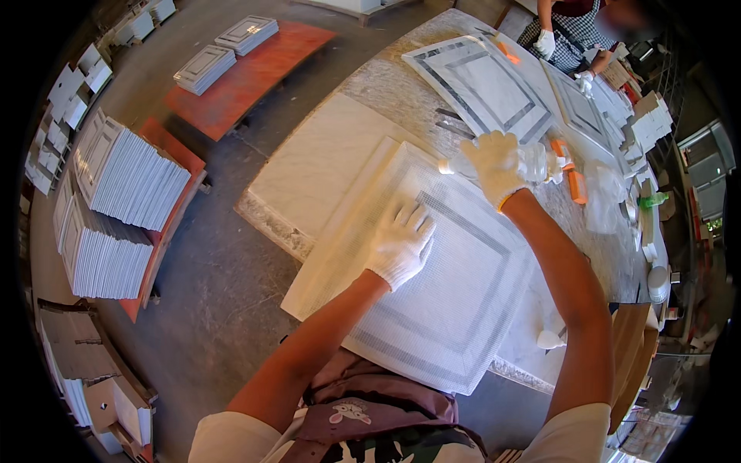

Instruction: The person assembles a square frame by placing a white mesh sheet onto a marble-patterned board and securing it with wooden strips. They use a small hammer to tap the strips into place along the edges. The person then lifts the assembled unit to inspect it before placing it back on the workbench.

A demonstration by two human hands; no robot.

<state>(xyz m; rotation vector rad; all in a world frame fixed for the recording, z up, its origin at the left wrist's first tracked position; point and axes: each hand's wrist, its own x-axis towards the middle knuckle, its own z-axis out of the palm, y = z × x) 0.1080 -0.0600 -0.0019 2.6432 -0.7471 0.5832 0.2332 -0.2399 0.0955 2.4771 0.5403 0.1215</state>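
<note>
A white marble-look tile panel [463, 297] with grey border bands lies before me under a fine mesh sheet. Its near corner juts past the table edge towards my body. My left hand [401, 247], in a white knit glove, rests on the mesh near the panel's left side with fingers stretched out. Over the panel's far end, my gloved right hand [495, 163] is wrapped round a clear plastic bottle [534, 163]. The bottle is held on its side, its pale tip pointing left. My palm hides the bottle's middle.
A plain pale slab [332, 166] lies to the left on the worktable [409, 92]. Beyond stands another bordered panel [494, 85]. Orange blocks [576, 187] and a plastic bag [603, 204] lie right. A gloved co-worker [567, 35] works across the table. Panel stacks [135, 174] stand left.
</note>
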